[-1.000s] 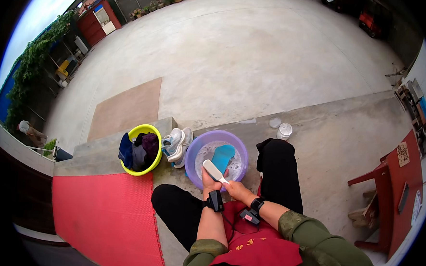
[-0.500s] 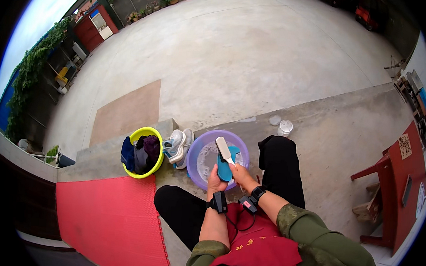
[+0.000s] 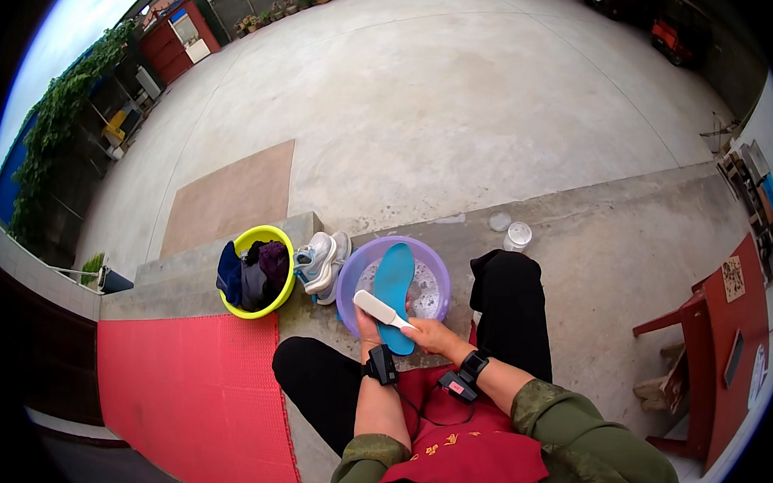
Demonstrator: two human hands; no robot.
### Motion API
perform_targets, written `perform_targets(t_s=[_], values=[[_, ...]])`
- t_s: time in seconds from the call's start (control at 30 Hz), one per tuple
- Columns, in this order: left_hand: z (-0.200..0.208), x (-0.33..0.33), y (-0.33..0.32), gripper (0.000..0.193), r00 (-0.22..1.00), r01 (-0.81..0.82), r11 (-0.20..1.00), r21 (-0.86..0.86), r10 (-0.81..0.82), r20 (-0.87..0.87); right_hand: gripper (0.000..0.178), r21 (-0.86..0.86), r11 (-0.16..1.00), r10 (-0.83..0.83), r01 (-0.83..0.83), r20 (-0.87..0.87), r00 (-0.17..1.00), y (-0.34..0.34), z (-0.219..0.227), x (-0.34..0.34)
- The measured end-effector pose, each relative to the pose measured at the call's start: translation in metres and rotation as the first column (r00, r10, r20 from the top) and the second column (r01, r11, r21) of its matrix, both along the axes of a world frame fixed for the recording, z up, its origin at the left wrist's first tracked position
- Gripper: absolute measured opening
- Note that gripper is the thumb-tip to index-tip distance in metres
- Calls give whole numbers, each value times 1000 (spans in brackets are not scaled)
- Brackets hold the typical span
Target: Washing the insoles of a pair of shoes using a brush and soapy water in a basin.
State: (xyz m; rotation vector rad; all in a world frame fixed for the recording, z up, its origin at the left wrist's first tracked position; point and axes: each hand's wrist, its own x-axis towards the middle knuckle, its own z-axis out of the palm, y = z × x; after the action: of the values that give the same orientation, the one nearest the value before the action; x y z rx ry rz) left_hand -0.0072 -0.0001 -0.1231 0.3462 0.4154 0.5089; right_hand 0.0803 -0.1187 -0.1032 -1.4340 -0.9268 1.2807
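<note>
A long blue insole [image 3: 394,275] lies in my left hand [image 3: 367,330], whose fingers are partly hidden behind it. My right hand [image 3: 431,335] grips a white-backed scrubbing brush [image 3: 378,307] by its handle. The brush's head lies across the lower part of the insole, bristle side down and out of sight. Both are held over a purple basin [image 3: 443,275] of sudsy water. A pair of white and grey sneakers [image 3: 317,262] leans against the basin's left side.
Left of the sneakers stands a yellow-green tub [image 3: 286,298] of dark clothes. A white jar [image 3: 518,236] and a round lid [image 3: 499,221] sit beyond my right knee. A red mat [image 3: 195,398] covers the floor at left; a red wooden chair [image 3: 705,337] stands at right.
The insole has turned and now shows its full length, its far end reaching toward the basin's far rim. My right hand has brought the brush down and left, to the insole's near part.
</note>
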Motion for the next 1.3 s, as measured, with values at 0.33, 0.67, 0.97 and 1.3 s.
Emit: perform_targets(t_s=[0.33,0.67,0.97,1.3], values=[[-9,6,-12,44,989,-49,988,149,69,-128,34,13,913,-392,409,314,865,24,-29,10],[-19,10,-16,50,956,-53,969,241,119,-268,35,40,961,-260,274,474,841,26,-26,20],[-18,4,-12,43,972,-5,992,129,35,-231,37,58,955,-288,292,427,857,23,-42,22],[-15,3,-12,43,971,-51,994,100,73,-228,39,104,945,-325,310,402,856,23,-52,17]])
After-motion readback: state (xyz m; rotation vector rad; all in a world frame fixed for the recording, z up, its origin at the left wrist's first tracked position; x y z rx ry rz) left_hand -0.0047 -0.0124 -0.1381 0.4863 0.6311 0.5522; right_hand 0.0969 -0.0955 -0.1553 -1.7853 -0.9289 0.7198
